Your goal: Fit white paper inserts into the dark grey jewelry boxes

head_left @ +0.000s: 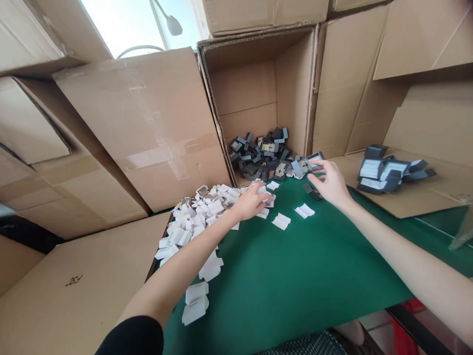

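Observation:
My left hand reaches into a heap of small white folded inserts on the green table; its fingers curl over one white piece at the heap's far edge. My right hand hovers with fingers spread over a small dark box lying on the green surface, close to it, holding nothing. Just beyond lies a pile of dark small boxes spilling from an open cardboard carton laid on its side. Two loose white inserts lie between my hands.
Large cardboard cartons wall in the table at the left, back and right. A flat cardboard sheet at the right carries a few stacked dark boxes. A lamp head shows by the window above.

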A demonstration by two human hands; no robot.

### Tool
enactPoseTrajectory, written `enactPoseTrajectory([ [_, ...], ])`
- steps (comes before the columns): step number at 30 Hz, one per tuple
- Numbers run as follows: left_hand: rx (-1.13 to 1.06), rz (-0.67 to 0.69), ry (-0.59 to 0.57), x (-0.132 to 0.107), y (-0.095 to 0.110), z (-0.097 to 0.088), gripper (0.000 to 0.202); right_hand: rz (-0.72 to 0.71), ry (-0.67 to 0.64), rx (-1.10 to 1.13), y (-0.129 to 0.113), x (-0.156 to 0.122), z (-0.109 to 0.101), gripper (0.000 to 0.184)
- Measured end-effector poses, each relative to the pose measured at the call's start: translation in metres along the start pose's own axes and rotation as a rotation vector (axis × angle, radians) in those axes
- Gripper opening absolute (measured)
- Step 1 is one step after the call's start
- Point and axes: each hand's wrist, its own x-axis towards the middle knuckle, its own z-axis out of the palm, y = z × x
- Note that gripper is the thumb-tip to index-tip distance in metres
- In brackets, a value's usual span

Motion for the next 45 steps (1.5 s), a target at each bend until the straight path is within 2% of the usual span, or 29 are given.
enactPoseTrajectory([
  [4,-0.011,-0.006,0.054,-0.016,0.024,-0.018,0.036,-0.047,-0.060,0.059,-0.011,-0.010,0.006,0.031],
  [7,0.043,-0.028,0.098,-0.045,0.042,-0.032,0.057,-0.050,-0.083,0.073,-0.019,-0.018,0.010,0.027],
  [10,-0.101,-0.146,0.090,-0.079,0.055,-0.041,0.057,-0.072,-0.141,0.084,-0.033,-0.027,0.014,0.024],
  [13,-0.541,-0.372,0.096,-0.104,0.066,-0.043,0.058,-0.149,-0.337,0.121,-0.060,-0.036,0.018,0.021],
  [16,-0.917,-0.524,0.184,-0.114,0.071,-0.037,0.062,-0.268,-0.616,0.162,-0.095,-0.046,0.025,0.020],
  [19,-1.028,-0.594,0.237,-0.115,0.070,-0.030,0.057,-0.349,-0.833,0.233,-0.123,-0.056,0.036,0.021],
  [22,-1.055,-0.630,0.255,-0.117,0.065,-0.026,0.045,-0.302,-0.944,0.330,-0.129,-0.063,0.045,0.023],
  [24,-1.065,-0.650,0.269,-0.120,0.062,-0.023,0.039,-0.235,-0.953,0.387,-0.122,-0.066,0.047,0.024],
  [27,-1.005,-0.682,0.297,-0.126,0.059,-0.020,0.031,-0.206,-0.878,0.358,-0.103,-0.068,0.045,0.027],
  [29,-0.950,-0.695,0.279,-0.129,0.058,-0.019,0.031,-0.293,-0.826,0.233,-0.091,-0.068,0.043,0.026],
  [32,-0.897,-0.689,0.220,-0.131,0.061,-0.020,0.040,-0.445,-0.818,0.039,-0.080,-0.067,0.042,0.027],
  [38,-0.671,-0.528,0.153,-0.135,0.072,-0.028,0.047,-0.439,-0.890,-0.019,-0.071,-0.064,0.042,0.035],
  [41,-0.572,-0.460,0.136,-0.136,0.074,-0.033,0.049,-0.415,-0.875,-0.016,-0.069,-0.062,0.039,0.027],
  [45,-0.586,-0.434,0.084,-0.138,0.073,-0.038,0.063,-0.423,-0.865,-0.075,-0.075,-0.060,0.035,0.013],
])
